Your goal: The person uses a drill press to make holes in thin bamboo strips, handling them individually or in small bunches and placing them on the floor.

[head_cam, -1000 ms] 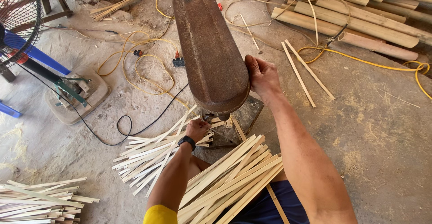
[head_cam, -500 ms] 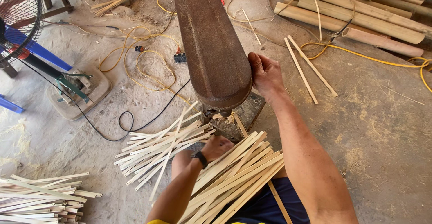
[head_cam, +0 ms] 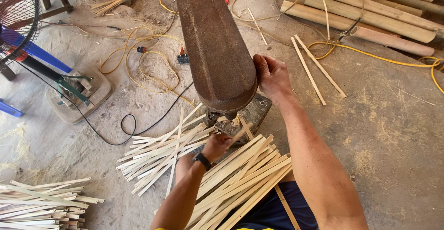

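A rusty brown machine housing (head_cam: 215, 45) stands upright in the middle of the head view. My right hand (head_cam: 272, 78) rests flat against its right side. My left hand (head_cam: 217, 146), with a black watch on the wrist, is closed on a thin pale bamboo strip (head_cam: 240, 133) just below the machine's small table (head_cam: 252, 114). A bundle of pale bamboo strips (head_cam: 240, 184) lies across my lap. A second loose pile of cut strips (head_cam: 162, 153) lies on the ground to the left of my left hand.
Another heap of strips (head_cam: 41, 204) lies at the bottom left. Thick bamboo poles (head_cam: 370, 17) are stacked at the top right. Yellow (head_cam: 138, 59) and black (head_cam: 125, 128) cables trail over the dusty floor. A standing fan (head_cam: 23, 22) with a square base (head_cam: 78, 96) is at the left.
My left hand has drawn back from under the machine toward my lap and now grips a strip. More strips have landed on the left pile. My right hand stays on the housing.
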